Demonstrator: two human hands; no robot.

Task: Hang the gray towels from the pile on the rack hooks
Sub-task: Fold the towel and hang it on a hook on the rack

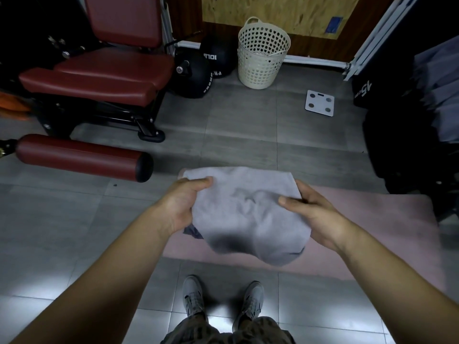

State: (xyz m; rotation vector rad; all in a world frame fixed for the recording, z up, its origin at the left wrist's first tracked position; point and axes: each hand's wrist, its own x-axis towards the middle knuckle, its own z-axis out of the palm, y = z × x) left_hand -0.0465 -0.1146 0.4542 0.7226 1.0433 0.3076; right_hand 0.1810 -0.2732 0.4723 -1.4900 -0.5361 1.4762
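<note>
Overhead, both hands clutched a gray towel (pixel 238 209) above the pink mat (pixel 372 234): the left hand (pixel 182 203) gripped its left edge, the right hand (pixel 314 214) its right edge, held apart. Beyond the mat stood a white basket (pixel 262 54).

- The gray towel (pixel 243 214) is showing as soft, matt cloth, creasing in loose folds.
- The floor tiles (pixel 74 244) are looking smooth and glossy, and are glaring with reflected light at 6 o'clock.
- The mat (pixel 385 219) at 4 o'clock is looking pale pink and matt.
- The bench pads (pixel 104 70) at 10 o'clock are gleaming like smooth red vinyl.
- The basket (pixel 260 58) at 12 o'clock is looking like cream perforated plastic.
- The board (pixel 273 8) behind it is showing rough, chipped wood.
</note>
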